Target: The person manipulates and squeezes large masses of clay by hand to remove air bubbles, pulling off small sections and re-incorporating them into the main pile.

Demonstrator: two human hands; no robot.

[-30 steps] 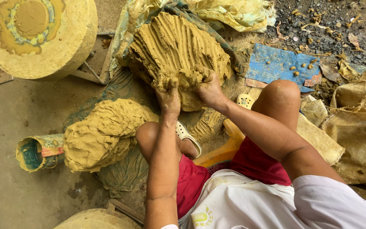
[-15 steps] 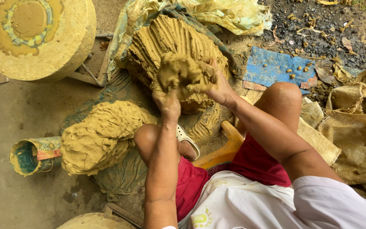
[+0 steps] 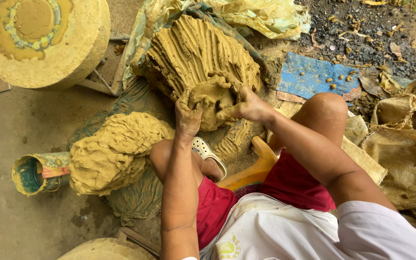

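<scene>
The floor [image 3: 30, 212] was bare, damp concrete, giving way to dark gravel [image 3: 362, 24] at the far right. A large ridged clay mound [image 3: 193, 48] sat on crumpled plastic sheeting [image 3: 261, 17]. Against its near face, the left hand [image 3: 188, 118] and right hand [image 3: 246, 106] gripped a soft lump [image 3: 213, 98], fingers curled into it. A second, knobbly heap [image 3: 114, 151] lay left, beside a teal-lined can [image 3: 34, 173]. Burlap sacks [image 3: 405, 154] and a blue sheet [image 3: 309, 77] lay right; a round clay-smeared wheel [image 3: 44, 41] stood top left.

Left hand [image 3: 188, 118], right hand [image 3: 246, 106], gripping clay lump [image 3: 211, 98]
</scene>
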